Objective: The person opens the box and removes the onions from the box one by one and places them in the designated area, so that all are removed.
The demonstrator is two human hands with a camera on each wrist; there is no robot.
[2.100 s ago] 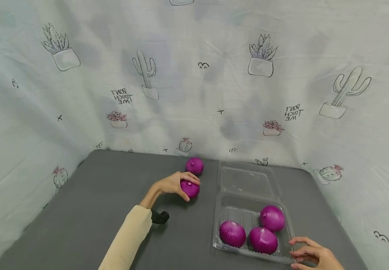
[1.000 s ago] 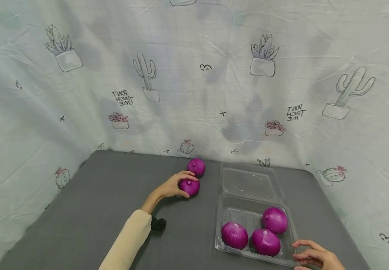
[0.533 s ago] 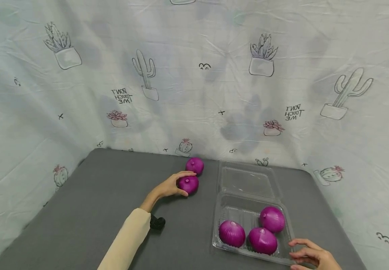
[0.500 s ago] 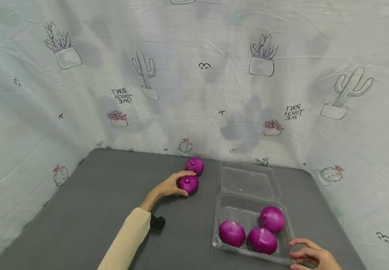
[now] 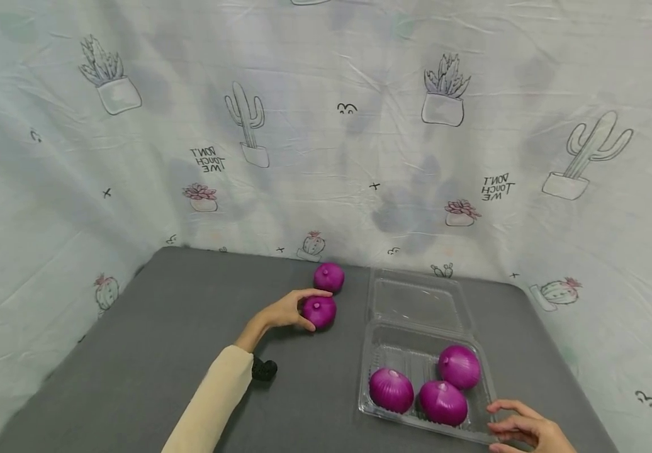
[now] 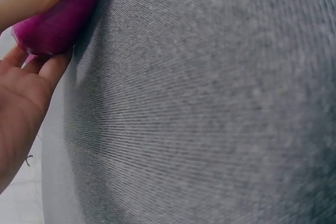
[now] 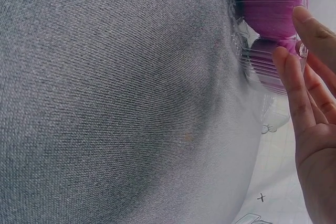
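1. Container [image 5: 398,356] of clear plastic stands open on the right part of the grey table [image 5: 190,358], its lid [image 5: 419,302] laid back flat behind it.
2. Judged by how things lie, the work is past its midpoint: three purple onions are inside and two are outside. The lid is not closed over them.
3. Inside, the left onion [image 5: 391,391] sits near the front wall with a small gap beside the front onion [image 5: 444,404], which appears to touch the back onion [image 5: 459,367].
4. The person's left hand [image 5: 283,310] is clamped round the held onion [image 5: 319,313], thumb on the near side and fingers on the far side. It is well apart from the container, to its left; whether it is lifted at all cannot be told.
5. The far onion [image 5: 328,277] lies just behind it, near the table's back edge, in no hand's grasp.
6. The right hand [image 5: 532,430] has its fingers apart and loosely extended, tips against the container's right side, with no firm grip evident.
7. The held onion is round, slightly squat, glossy and deep magenta, with a small pale stub at the stem end. Those inside show fine ribs running down from the same stub.
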